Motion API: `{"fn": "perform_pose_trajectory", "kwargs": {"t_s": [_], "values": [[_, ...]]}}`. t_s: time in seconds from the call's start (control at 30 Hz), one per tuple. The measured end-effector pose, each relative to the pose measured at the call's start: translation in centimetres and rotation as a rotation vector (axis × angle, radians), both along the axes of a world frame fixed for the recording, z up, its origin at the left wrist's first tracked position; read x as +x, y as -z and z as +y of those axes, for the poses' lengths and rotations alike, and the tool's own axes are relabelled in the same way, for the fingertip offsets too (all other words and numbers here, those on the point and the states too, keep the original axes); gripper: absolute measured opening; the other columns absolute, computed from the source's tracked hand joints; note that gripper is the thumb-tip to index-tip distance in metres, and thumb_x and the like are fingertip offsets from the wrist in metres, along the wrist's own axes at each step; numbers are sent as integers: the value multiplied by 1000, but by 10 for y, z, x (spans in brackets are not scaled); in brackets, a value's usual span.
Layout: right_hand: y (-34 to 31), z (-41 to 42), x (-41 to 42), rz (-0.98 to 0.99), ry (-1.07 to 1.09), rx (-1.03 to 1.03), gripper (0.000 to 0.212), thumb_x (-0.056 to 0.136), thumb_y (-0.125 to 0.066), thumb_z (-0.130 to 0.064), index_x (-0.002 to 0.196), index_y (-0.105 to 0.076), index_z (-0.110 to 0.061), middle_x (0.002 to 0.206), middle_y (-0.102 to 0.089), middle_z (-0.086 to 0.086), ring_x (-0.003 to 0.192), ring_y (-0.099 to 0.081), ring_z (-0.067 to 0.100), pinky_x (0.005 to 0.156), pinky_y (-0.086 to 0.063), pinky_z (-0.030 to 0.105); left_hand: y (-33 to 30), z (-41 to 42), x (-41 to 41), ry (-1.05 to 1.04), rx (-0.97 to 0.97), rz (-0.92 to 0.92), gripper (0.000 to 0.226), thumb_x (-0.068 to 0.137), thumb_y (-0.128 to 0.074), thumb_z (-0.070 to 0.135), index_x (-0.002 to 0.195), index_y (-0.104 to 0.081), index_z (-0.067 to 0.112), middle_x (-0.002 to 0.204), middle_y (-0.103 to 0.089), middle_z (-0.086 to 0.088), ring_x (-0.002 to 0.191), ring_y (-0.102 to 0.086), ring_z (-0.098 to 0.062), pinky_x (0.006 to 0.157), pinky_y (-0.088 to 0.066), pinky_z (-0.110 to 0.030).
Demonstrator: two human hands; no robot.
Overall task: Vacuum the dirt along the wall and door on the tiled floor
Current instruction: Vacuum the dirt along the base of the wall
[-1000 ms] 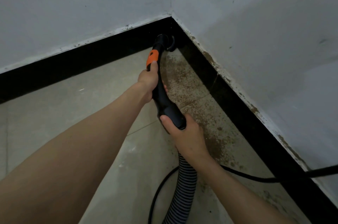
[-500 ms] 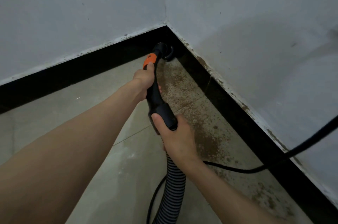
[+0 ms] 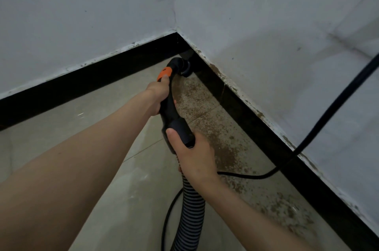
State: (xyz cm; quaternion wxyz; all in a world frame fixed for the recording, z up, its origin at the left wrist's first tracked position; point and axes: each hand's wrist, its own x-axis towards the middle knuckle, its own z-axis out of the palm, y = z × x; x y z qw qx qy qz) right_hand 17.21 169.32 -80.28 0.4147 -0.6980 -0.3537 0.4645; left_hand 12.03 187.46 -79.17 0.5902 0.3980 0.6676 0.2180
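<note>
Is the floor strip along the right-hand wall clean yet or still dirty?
Still dirty. Brown dirt speckles the tiled floor beside the black baseboard, from the nozzle in the corner back past the right hand.

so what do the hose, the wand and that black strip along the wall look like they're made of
Hose: looks like flexible plastic, judging by its ribbed light and dark rings.
Wand: seems hard moulded plastic, matte black with an orange collar near the nozzle.
Black strip: likely glazed tile or polished stone, glossy, with a vertical joint showing on the right run; I can't say which.
</note>
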Motion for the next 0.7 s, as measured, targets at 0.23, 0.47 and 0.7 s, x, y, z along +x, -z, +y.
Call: {"fn": "perform_pose_trajectory", "kwargs": {"t_s": [0.23, 0.47, 0.7], "values": [[-7, -13, -7, -39, 12, -30, 41, 83, -57, -68, 87, -53, -27, 82, -64, -1, 72, -64, 15, 56, -44, 23, -5, -13, -3, 50, 0, 3, 60, 99, -33, 48, 131, -40, -2, 93, -53, -15, 65, -51, -25, 70, -47, -35], [-11, -25, -12, 3, 39, -21, 42, 82, -59, -65, 85, -54, -24, 76, -62, 3, 68, -63, 22, 56, -46, 27, -8, -27, -5, 52, -37, -32, 60, 99, -34, 47, 137, -36, 1, 66, -52, -12, 31, -53, -19, 34, -44, -22], [-15, -37, -14, -37, 34, -78, 38, 81, -56, -70, 88, -50, -33, 97, -60, -1, 86, -58, 13, 59, -41, 19, -9, -36, -7, 59, -77, -64, 56, 99, -34, 48, 130, -36, 1, 68, -52, -12, 52, -51, -25, 53, -47, -33]]}}
